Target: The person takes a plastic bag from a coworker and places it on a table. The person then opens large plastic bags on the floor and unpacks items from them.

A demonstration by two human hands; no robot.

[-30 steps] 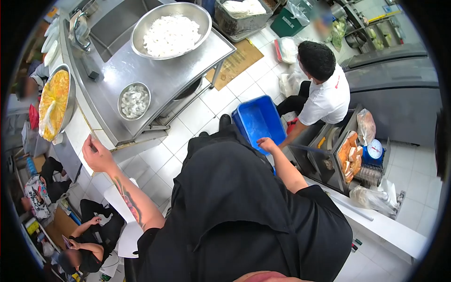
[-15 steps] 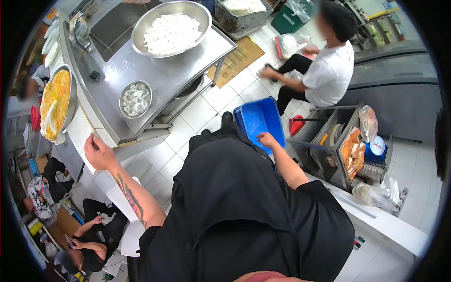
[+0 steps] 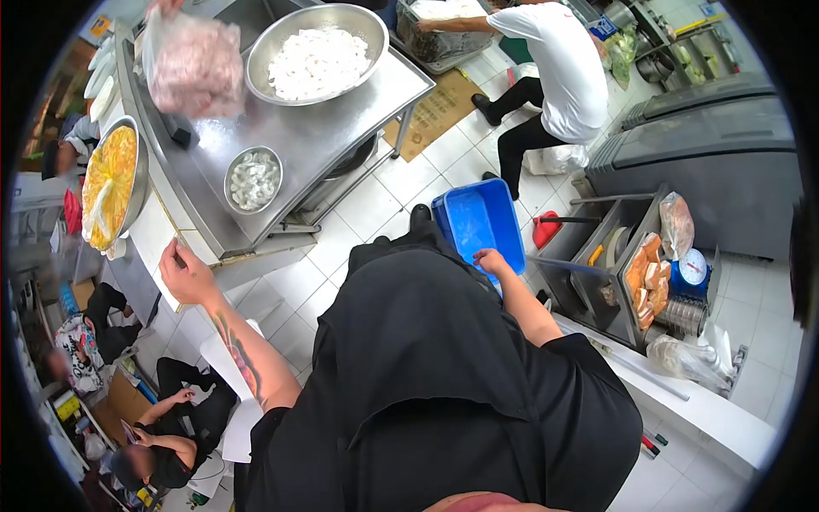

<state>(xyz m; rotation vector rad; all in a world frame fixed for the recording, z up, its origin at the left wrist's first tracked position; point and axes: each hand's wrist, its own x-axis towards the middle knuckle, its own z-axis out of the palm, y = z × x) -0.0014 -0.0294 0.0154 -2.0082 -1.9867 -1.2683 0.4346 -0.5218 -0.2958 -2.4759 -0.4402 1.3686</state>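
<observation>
My left hand (image 3: 188, 275) hangs at the corner of the white-tiled counter edge (image 3: 158, 235), fingers loosely apart, with nothing in it. Close to it, a steel bowl of small translucent pieces (image 3: 253, 180) stands on the steel worktop (image 3: 333, 132). My right hand (image 3: 490, 262) is over the near rim of a blue plastic bin (image 3: 456, 213) on the floor. Its fingers are relaxed and slightly bent, and it holds nothing. Whether it touches the rim I cannot tell.
Across the worktop, another person's hand (image 3: 166, 5) holds a clear bag of pinkish food (image 3: 200, 72) beside a large bowl of white pieces (image 3: 320, 64). A bowl of yellow food (image 3: 111, 188) is at left. A co-worker in white (image 3: 559, 72) stands ahead; black bins (image 3: 589, 256) are at right.
The co-worker in white has risen from sitting and reaches toward a tub at the back. A bag of pinkish food has come in over the sink. My hands have barely moved.
</observation>
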